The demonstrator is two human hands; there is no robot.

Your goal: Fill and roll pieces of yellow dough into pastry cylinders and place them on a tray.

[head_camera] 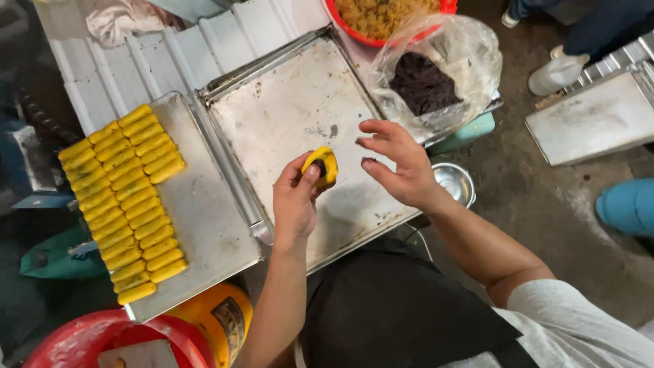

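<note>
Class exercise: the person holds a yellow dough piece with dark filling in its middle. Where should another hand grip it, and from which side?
Probably grip the yellow dough piece by its outer yellow rim, coming from the right, where the right hand hovers open. The left hand pinches its lower left edge, and the filling looks exposed in the centre.

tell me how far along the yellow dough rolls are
Done: two long rows of shaped yellow rolls lie on the left tray. In hand: the left hand holds a yellow dough piece with dark filling inside; the right hand hovers open beside it. Left: dark filling remains in the plastic bag, and the middle tray holds no rolls.
</note>
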